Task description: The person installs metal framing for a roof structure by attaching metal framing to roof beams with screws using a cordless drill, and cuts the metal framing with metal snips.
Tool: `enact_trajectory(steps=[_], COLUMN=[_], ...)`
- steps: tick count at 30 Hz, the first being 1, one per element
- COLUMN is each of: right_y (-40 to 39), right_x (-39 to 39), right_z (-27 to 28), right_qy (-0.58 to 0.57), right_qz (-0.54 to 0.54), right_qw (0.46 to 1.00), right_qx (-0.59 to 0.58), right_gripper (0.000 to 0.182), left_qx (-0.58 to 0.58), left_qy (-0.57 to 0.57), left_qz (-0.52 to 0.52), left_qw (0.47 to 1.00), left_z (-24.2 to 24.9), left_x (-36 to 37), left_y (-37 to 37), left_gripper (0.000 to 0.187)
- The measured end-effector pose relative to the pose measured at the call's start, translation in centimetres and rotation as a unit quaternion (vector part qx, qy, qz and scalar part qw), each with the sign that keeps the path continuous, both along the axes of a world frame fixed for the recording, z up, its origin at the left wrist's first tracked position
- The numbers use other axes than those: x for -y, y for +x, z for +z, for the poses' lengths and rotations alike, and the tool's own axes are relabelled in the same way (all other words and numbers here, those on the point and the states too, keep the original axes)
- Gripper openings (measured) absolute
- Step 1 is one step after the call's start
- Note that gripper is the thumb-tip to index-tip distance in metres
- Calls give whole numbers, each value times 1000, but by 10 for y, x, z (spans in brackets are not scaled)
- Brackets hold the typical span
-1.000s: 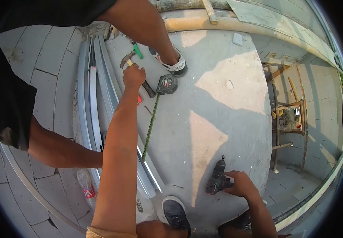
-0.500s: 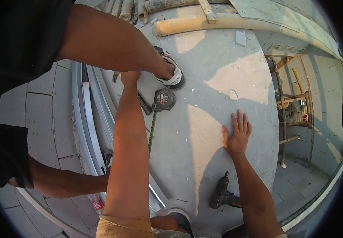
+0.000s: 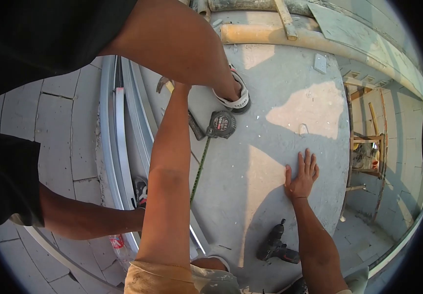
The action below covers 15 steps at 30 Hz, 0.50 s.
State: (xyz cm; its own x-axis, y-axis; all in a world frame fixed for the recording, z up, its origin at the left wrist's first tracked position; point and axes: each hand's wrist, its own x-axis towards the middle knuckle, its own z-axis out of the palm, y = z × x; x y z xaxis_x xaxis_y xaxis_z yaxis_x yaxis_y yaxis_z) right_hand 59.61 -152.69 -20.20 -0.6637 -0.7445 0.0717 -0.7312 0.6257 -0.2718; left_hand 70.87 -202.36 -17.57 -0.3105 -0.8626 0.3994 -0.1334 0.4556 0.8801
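Note:
My right hand (image 3: 302, 179) lies flat on the grey slab (image 3: 221, 196), fingers spread, holding nothing. Below it rests a black cordless drill (image 3: 272, 245). My left arm reaches forward, and my left hand (image 3: 182, 89) is partly behind another person's bare leg (image 3: 187, 41), its fingers hidden. Beside that hand is a claw hammer head (image 3: 162, 84); whether I grip the hammer cannot be made out. A black tool handle (image 3: 195, 126) shows right of my forearm. Touching its end is a black tape measure (image 3: 221, 124), its green blade (image 3: 199, 171) pulled out towards me.
Metal channels (image 3: 116, 122) run along the slab's left side. The other person's shoes (image 3: 238, 95) stand on and near it. A yellowish pipe (image 3: 270, 36) crosses the far end. Wooden framing (image 3: 368, 139) stands beyond the right edge. A plastic bottle (image 3: 120, 247) lies lower left.
The view has shifted, so most things appear farther right. More of the hammer shows beside my left hand. My right hand stays flat on the slab.

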Motion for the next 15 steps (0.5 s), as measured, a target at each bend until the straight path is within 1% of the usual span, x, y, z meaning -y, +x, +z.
enact_trajectory(steps=[2,3,4,6,7,9,11,13,15], right_y=[0,1,1,1,2,2,1,0,0], right_x=[-1,-4,-1,3,-3,-7,-7,-9,-8], right_z=[0,-1,-3,-6,-7,-12,-17,-19,-17], right_qy=[-7,-4,-6,-19,-12,-10,-11,-30,-45], right_qz=[4,2,0,4,2,11,21,23,39], right_qw=[1000,1000,1000,1000,1000,999,999,998,997], right_qx=[-3,-7,-14,-23,-25,-29,-30,-42,-44], right_gripper=[58,58,57,56,55,55,56,58,57], left_qx=[-147,-186,-135,-160,-231,-85,-116,-118,1], left_qy=[148,261,296,357,387,340,349,374,271], left_qz=[-9,43,66,78,71,132,82,71,68], left_qw=[978,946,943,917,890,927,926,917,960], left_z=[20,41,43,44,39,54,58,73,52], left_x=[-27,-50,-62,-89,-112,-159,-194,-235,-272], left_y=[-8,-7,0,10,19,31,49,67,93], left_gripper=[40,34,32,43,49,52,40,42,45])
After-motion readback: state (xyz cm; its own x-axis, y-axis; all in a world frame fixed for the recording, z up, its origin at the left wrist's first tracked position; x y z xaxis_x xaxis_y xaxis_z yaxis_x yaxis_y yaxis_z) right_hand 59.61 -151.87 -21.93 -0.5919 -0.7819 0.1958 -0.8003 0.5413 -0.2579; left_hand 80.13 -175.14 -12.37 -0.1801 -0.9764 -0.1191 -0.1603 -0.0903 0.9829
